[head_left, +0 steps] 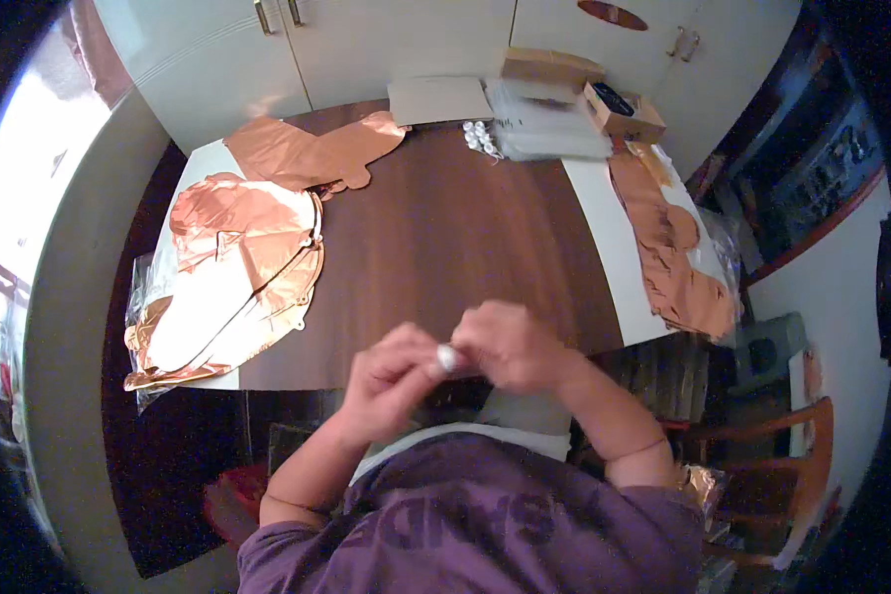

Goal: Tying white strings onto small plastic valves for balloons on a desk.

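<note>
Just past the near edge of the table, my two hands are close together in front of my body. Between the thumb and fingers of my left hand (391, 381) is a small white roll (447, 357), slightly blurred. My right hand (510, 344) is closed right beside it, fingers curled, and what it grips is hidden. Similar small white rolls (479, 138) sit in a cluster at the far side of the table. Flat copper-coloured foil balloons (252, 233) lie stacked on the left.
The brown and white table (445, 228) spans the middle. At its back are a cardboard sheet (438, 101), clear plastic bags (544, 124) and an open cardboard box (626, 114) with a dark object inside. More copper foil (668, 243) lies along the right edge. A wooden chair (812, 455) stands at right.
</note>
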The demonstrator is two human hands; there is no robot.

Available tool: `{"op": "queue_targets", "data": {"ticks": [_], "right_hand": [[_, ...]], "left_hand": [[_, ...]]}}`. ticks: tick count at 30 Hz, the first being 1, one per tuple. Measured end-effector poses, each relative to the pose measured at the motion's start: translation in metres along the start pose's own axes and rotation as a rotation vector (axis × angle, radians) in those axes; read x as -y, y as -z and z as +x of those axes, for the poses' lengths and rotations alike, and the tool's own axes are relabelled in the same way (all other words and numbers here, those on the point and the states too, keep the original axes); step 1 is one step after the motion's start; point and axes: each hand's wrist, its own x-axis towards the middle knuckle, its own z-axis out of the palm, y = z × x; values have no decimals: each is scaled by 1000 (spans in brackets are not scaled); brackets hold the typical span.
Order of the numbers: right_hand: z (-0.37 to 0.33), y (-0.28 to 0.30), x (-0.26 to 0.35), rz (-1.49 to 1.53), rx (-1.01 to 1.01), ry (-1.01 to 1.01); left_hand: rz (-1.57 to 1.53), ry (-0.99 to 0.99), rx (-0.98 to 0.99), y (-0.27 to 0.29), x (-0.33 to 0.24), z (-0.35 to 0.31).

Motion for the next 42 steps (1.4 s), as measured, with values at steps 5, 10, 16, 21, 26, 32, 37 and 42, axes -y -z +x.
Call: {"op": "queue_targets", "data": {"ticks": [5, 10, 16, 21, 26, 32, 37, 42], "right_hand": [[3, 5, 21, -131, -147, 27], [2, 14, 10, -129, -126, 24], [-27, -30, 8, 863, 260, -935], [-32, -15, 25, 289, -78, -507], [-7, 7, 27, 441, -247, -392], [-8, -12, 17, 1264, -93, -609], [-9, -1, 6, 1472, 52, -628], [-5, 6, 1, 1492, 186, -610]], "left_hand": [[53, 32, -192, -23, 27, 4], [91, 67, -27, -23, 17, -3], [-305, 231, -69, -17, 20, -2], [-470, 334, -114, -8, 28, -7], [-450, 269, -80, -6, 31, -9], [-272, 162, 15, 0, 26, -6], [-359, 193, 206, 8, 19, -1], [-492, 267, 338, 13, 26, 8]]}}
